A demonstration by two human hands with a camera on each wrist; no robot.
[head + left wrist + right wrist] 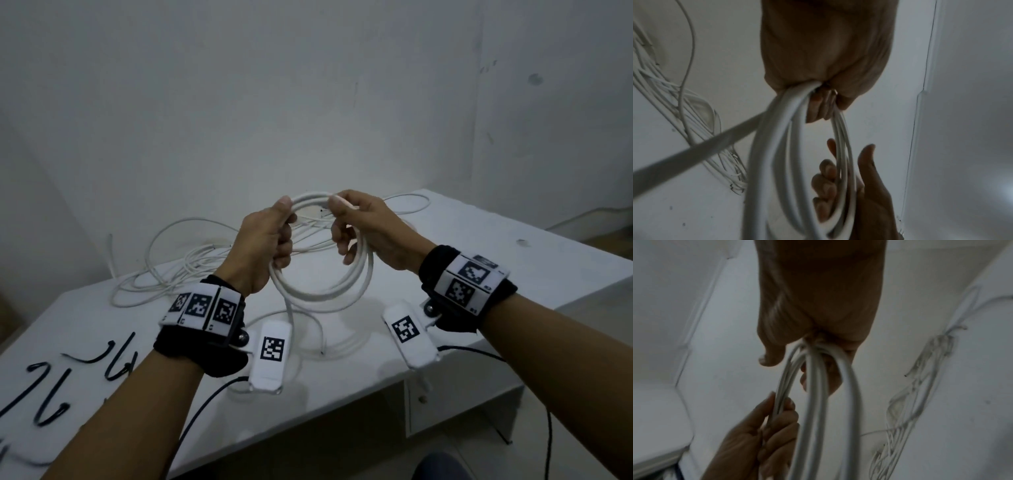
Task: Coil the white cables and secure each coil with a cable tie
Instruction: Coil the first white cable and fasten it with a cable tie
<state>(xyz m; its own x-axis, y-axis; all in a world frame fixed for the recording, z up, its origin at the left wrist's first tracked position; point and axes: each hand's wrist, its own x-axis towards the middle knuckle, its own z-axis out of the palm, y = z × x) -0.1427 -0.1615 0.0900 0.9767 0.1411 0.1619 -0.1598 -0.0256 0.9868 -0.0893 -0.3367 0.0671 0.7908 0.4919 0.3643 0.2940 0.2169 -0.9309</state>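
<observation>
- Head view shows two bare hands held up over a flat white surface, with a round coil of thick white cable between them.
- The left hand has its fingers wrapped round the left side of the coil, so its grip is closed tight on the cable.
- The right hand holds the top right of the coil, with thumb and fingers curled round the loops. Its grip is closed on the cable too.
- The coil hangs in the air above the surface and does not lie on it. One loose end drops down from the coil to the surface near the person.
- Left wrist view shows the loops coming out from under the curled fingers, with the other hand further along the same loops.
- Right wrist view shows the loops running through that hand's fingers.
- A messy pile of thin white cables lies on the surface behind the left hand, well apart from the coil.
- Some curly black cable ties lie on the surface at the near left.
- Each wrist has a black band with black and white square marks.
</observation>
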